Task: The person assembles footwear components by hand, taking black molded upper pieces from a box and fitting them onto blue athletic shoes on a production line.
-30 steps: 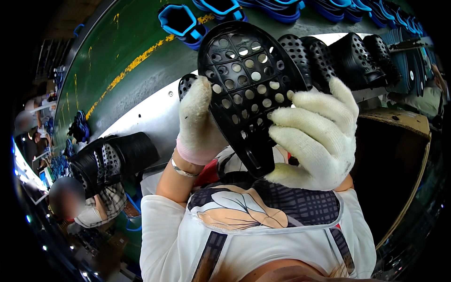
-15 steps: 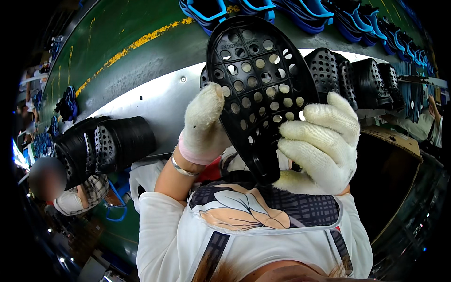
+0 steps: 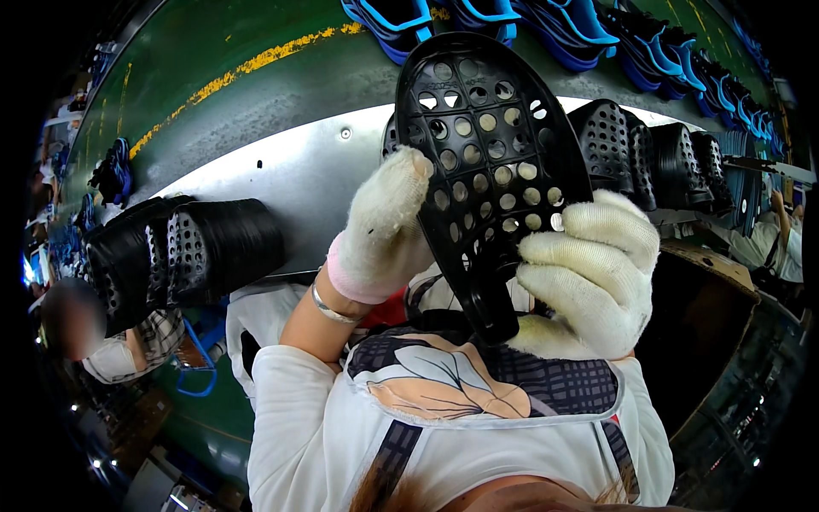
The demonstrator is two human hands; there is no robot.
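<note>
Upright before my chest is a black plastic shoe form [image 3: 503,162], shoe-sole shaped, full of round holes and tapering to a narrow lower end. My left hand [image 3: 388,209], in a white knit glove, grips its left edge with the thumb in front; the other fingers are hidden behind. On the lower right edge, my gloved right hand [image 3: 593,277] is closed around the form, its fingers curled toward me. More black perforated shoe forms [image 3: 601,141] stand just behind, to the right.
A metal worktable [image 3: 294,175] carries further black forms [image 3: 226,247] at left. Beyond it, blue-and-black shoes [image 3: 567,34] line a green surface [image 3: 281,34]. An open cardboard box [image 3: 704,273] is at right. Another person [image 3: 128,350] is at far left, near a blue stool [image 3: 200,367].
The held shoe form and both hands appear slightly farther right and a little lower. The background has shifted slightly too. Both hands keep their grip.
</note>
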